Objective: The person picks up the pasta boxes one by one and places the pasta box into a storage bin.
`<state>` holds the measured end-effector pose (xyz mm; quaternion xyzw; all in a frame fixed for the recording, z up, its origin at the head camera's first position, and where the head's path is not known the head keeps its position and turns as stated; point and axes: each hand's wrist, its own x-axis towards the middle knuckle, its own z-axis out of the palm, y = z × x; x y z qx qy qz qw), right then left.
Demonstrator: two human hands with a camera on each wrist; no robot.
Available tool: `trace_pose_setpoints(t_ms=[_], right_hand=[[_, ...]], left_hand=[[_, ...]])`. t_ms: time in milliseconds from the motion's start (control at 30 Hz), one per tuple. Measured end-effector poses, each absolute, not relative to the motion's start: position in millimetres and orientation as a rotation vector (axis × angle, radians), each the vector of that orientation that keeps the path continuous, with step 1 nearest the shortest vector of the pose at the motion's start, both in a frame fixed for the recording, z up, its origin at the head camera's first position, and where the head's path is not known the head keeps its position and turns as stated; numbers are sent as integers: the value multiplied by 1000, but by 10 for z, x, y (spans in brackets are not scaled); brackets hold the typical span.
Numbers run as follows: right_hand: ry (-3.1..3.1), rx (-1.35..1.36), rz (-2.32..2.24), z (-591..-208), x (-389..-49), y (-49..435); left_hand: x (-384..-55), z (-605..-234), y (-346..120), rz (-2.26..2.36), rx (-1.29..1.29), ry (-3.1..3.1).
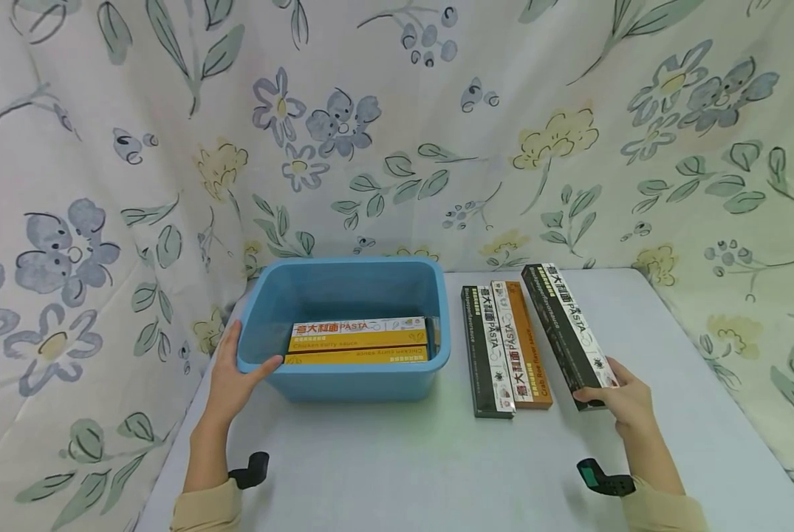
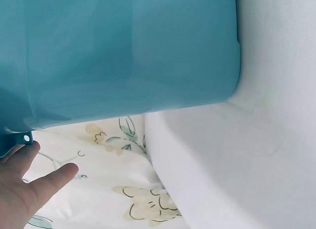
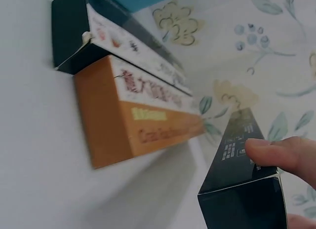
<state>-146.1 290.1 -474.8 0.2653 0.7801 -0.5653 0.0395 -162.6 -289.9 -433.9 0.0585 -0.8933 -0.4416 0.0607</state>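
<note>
My right hand (image 1: 625, 399) pinches the near end of a black-and-white pasta box (image 1: 566, 329), thumb on its black face. In the right wrist view the black pasta box (image 3: 242, 165) is tilted, close over the table. My left hand (image 1: 232, 373) touches the left front corner of a blue plastic bin (image 1: 357, 386), thumb at the front rim and straight fingers along the left side. The left wrist view shows fingertips right at the bin's rim (image 2: 22, 139). Inside the bin lie two yellow chicken curry pasta boxes (image 1: 357, 343), side by side.
Between the bin and my right hand, another black pasta box (image 1: 486, 355) and an orange crab roe pasta box (image 1: 529, 347) lie alongside each other on the white table (image 1: 370, 465). A floral curtain (image 1: 397, 148) hangs behind the table and along its sides.
</note>
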Motion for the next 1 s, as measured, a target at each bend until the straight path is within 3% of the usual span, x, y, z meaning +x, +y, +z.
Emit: trace_pose_setpoints(t_ms=[1000], right_hand=[[2560, 396, -1677, -4029, -1521, 2579]], left_hand=[[-1633, -4346, -2895, -1332, 190, -2705]])
